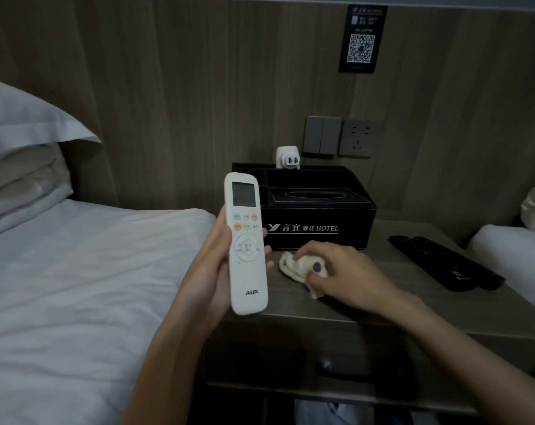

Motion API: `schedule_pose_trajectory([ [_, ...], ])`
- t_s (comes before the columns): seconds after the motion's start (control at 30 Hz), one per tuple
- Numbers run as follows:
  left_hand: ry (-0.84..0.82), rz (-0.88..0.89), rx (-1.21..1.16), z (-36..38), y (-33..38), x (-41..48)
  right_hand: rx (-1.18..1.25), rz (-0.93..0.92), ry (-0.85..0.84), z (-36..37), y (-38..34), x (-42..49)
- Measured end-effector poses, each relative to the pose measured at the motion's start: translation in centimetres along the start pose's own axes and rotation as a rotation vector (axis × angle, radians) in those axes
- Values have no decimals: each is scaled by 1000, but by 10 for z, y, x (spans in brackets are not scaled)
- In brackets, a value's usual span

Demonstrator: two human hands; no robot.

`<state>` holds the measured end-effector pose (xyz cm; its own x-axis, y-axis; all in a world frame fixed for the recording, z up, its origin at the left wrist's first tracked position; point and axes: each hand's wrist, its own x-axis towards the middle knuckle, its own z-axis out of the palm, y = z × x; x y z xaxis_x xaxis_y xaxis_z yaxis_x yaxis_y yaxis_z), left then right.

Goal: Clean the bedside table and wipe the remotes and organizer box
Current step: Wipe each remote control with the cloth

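Bed (76,286), white linen, fills the frame from 7 to 10 o'clock, with pillows (24,142) stacked at 10 o'clock. Bedside table (468,305), wood-grain top, lies from centre toward 4 o'clock. Organizer box (318,231), black with hotel lettering and a tissue slot, stands at the back of the table just right of centre. Black remote (444,262) lies flat on the table at 3 o'clock of the box, apart from it. White remote (248,243), marked AUX, is held upright with its screen to the camera at 9 o'clock of the box, above the table's left edge. Left hand (214,265) grips the white remote from behind. Right hand (343,271), fingers curled, grips the crumpled cloth (294,268) on the table at 6 o'clock of the box. The hands are apart. White charger plug (287,157) stands at 12 o'clock of the box.
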<state>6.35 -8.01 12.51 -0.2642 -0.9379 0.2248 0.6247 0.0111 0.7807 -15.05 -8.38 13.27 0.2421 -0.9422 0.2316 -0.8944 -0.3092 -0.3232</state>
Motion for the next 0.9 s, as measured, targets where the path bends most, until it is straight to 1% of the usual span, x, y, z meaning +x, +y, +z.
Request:
schedule_pose_trajectory([
  [0.07,-55,-25,22,7,-4,1,94,54,159,-13,9,-13],
  [0.17,-103,-72,21,22,-14,2,386,60,396,-34,19,-30],
  [0.23,-137,-96,18,36,-22,2,502,25,493,-47,22,-36],
  [0.3,-171,-118,16,49,-32,2,513,-38,552,-58,20,-39],
  [0.4,-225,-150,32,65,-46,5,462,-148,567,-71,18,-38],
  [0.47,-247,-148,35,74,-55,8,405,-189,564,-77,18,-34],
  [0.7,-253,-119,-1,84,-74,20,227,-182,605,-69,31,-29],
  [0.9,-229,-79,35,97,-88,26,197,-169,633,-56,52,-35],
])
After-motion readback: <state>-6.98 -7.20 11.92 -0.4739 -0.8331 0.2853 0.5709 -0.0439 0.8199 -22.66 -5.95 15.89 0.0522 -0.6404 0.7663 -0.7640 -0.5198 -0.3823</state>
